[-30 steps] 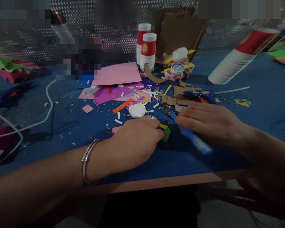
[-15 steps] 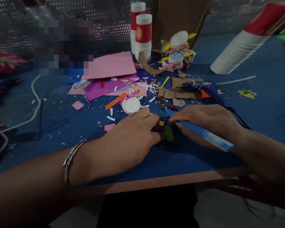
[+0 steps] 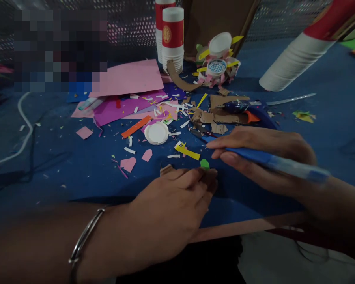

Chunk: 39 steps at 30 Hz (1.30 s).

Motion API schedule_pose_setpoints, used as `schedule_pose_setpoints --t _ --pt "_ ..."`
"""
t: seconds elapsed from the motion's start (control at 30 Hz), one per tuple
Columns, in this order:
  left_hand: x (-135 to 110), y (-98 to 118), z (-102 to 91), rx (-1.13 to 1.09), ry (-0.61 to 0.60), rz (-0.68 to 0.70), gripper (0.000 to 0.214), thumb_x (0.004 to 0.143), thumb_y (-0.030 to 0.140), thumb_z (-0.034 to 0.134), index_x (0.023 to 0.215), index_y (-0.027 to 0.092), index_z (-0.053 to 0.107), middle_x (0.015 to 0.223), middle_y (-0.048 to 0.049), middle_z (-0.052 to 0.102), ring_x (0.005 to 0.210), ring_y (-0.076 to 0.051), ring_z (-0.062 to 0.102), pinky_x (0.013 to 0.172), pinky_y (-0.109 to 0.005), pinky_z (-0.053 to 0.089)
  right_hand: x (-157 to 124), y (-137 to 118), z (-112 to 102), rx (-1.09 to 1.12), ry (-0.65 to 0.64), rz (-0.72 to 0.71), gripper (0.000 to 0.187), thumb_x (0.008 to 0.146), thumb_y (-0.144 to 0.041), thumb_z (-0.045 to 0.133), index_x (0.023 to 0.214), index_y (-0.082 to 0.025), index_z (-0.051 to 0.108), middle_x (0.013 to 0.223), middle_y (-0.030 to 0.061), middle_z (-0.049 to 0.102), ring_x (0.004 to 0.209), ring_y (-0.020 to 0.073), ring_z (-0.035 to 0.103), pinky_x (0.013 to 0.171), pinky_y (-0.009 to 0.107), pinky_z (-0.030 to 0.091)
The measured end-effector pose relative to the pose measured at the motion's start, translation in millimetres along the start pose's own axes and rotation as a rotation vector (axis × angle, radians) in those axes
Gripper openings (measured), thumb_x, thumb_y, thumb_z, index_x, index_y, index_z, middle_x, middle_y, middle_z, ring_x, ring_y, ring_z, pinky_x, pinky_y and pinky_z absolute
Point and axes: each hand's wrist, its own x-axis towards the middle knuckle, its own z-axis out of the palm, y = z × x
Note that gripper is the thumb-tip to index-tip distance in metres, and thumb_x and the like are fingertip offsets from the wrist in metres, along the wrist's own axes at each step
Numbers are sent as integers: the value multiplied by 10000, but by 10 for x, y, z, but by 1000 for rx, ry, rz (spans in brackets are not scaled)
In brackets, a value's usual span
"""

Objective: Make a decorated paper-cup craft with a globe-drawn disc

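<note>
My right hand (image 3: 272, 157) is closed around a blue pen (image 3: 251, 155), its tip pointing left and its clear end toward the wrist. My left hand (image 3: 180, 197) lies low near the table's front edge, fingers pressed together. A small green paper piece (image 3: 204, 163) pokes out past its fingertips. Brown cardboard (image 3: 166, 170) shows from beneath the same hand, most of it hidden. Just beyond the fingers are a yellow paper strip (image 3: 189, 152) and a round white paper disc (image 3: 156, 133).
Paper-cup stacks (image 3: 173, 39) stand at the back, and another stack (image 3: 298, 59) leans at the right. A decorated cup figure (image 3: 217, 65), a glue gun (image 3: 239, 105), cardboard scraps (image 3: 219, 128) and pink paper (image 3: 127, 79) lie beyond the hands. A white cable (image 3: 26, 118) runs at the left.
My left hand has come nearer the table's front edge, uncovering the yellow strip and pink scraps; cardboard now shows under it. The pen in my right hand has shifted right and tilted flatter.
</note>
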Motion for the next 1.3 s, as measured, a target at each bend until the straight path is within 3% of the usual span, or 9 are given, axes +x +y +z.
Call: schedule_pose_setpoints --t 0.07,0.2,0.3,0.4,0.6,0.87,1.0,1.2,1.3 --pt "-8 58 24 32 27 -20 458 1055 247 482 1396 79 737 1548 -173 691 1305 -332 670 994 -484 582 16 -29 -13 52 60 93 135 1013 -185 686 1076 -200 804 986 48 869 940 201 838 982 309 656" --pt "1 138 45 98 91 -41 521 1037 196 422 1429 30 722 1522 -182 710 1318 -320 682 1028 -455 581 9 -4 10 98 140 152 150 987 -157 669 1002 -248 787 916 16 845 818 189 816 801 311 677" --pt "13 150 29 136 71 -58 524 1005 151 437 1429 46 728 1474 -162 747 1193 -301 726 942 -450 599 -7 13 12 44 71 177 148 1009 -191 627 999 -289 738 967 29 829 822 223 800 756 381 676" --pt "11 151 10 101 79 -69 540 1048 195 396 1481 54 688 1526 -188 707 1264 -322 708 970 -466 588 -17 6 -12 0 6 196 160 1025 -229 604 1007 -320 734 962 34 807 811 253 785 739 440 665" --pt "26 145 -25 14 112 -69 506 1092 218 373 1463 95 693 1448 -175 759 1222 -296 748 1024 -399 582 -18 6 -24 9 -32 202 126 1012 -224 629 953 -320 685 855 17 765 677 221 730 627 409 625" --pt "8 163 8 65 115 -58 534 1072 188 367 1457 31 702 1497 -198 724 1295 -331 716 1055 -439 585 -34 16 0 12 -42 226 95 1006 -240 642 933 -294 670 822 20 709 657 200 679 611 378 578" --pt "-6 157 15 62 92 -47 537 1046 190 394 1449 31 712 1481 -201 732 1255 -352 722 1047 -478 588 -29 7 19 25 -40 219 102 1004 -236 635 926 -296 659 809 4 700 625 180 654 590 364 561" --pt "2 152 10 74 95 -45 534 1052 213 410 1448 19 713 1433 -199 762 1222 -330 712 1037 -448 572 -34 -8 36 46 -53 218 113 996 -233 643 905 -290 680 837 18 733 647 191 677 587 366 563" --pt "4 159 7 73 97 -57 520 1041 231 446 1426 30 732 1420 -186 772 1152 -325 713 969 -458 572 -27 3 41 18 -49 185 121 995 -220 633 905 -287 679 847 19 743 667 189 695 592 352 558"
